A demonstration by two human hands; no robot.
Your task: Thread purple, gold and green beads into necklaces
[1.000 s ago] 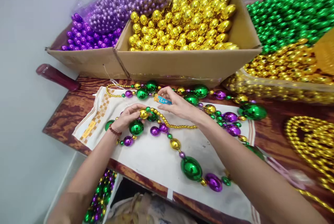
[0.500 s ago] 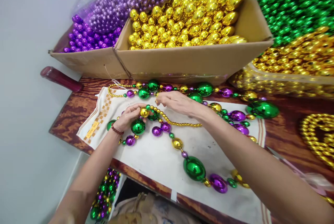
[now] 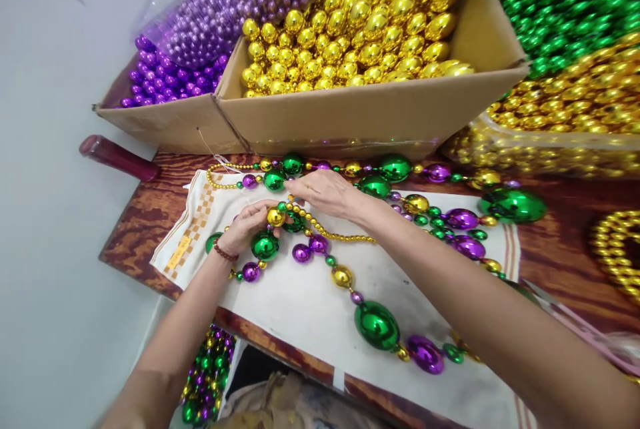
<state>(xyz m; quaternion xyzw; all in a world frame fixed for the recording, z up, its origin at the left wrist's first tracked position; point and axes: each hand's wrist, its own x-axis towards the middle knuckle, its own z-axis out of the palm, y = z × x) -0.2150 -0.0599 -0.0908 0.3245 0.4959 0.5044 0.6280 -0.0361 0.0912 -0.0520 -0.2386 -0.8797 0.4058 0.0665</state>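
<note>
My left hand, with a beaded bracelet at the wrist, is closed around a bead strand at a gold bead and a large green bead. Just above and to the right, my right hand is pinched, its fingertips close to the small beads by my left fingers; what they hold is too small to make out. A chain of small gold beads runs right under my right wrist. Green, purple and gold beads, including a big green one, lie on a white cloth.
Behind stands a cardboard box of gold and purple beads. Green and gold strands fill a clear container at right. A dark red cylinder juts out at the left edge. Pink-handled scissors lie beside my right forearm.
My right hand has moved slightly left and down, nearer my left fingers. My left hand keeps its hold on the strand. The view has shifted a little.
</note>
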